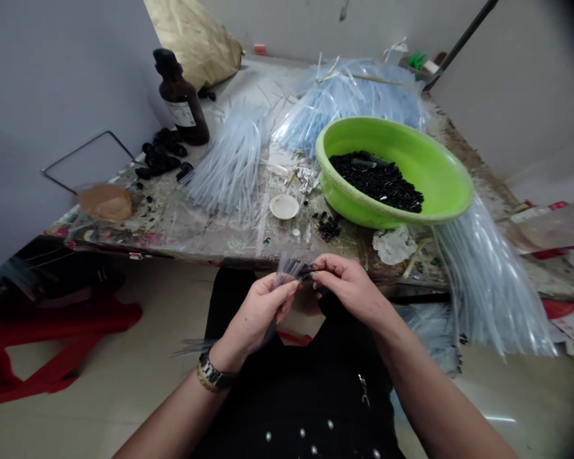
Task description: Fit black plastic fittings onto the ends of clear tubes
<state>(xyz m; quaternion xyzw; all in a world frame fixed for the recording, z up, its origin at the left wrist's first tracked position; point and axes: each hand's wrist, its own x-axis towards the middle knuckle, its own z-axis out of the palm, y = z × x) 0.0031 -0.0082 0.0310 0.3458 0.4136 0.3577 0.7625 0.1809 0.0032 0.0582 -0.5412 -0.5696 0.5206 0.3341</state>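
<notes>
In front of my lap, my left hand [263,307] is closed around a bundle of thin clear plastic tubes [287,269]. Their long ends stick out behind my wrist. The fingers of my right hand [351,282] pinch a small black piece [307,275] at the near tube ends; whether it sits on a tube I cannot tell. Just beyond, loose black pieces [328,227] lie on the table beside a shallow white dish [284,206]. A green basin [440,172] on the right holds a heap of small black pieces [377,182].
Clear tube bundles lie at the table's left [234,159], at its back [358,95] and over its right edge [492,280]. A brown bottle [184,105] stands at the back left, near black lumps [160,153]. Crumpled white paper [393,245] sits before the basin. A red stool [57,350] is lower left.
</notes>
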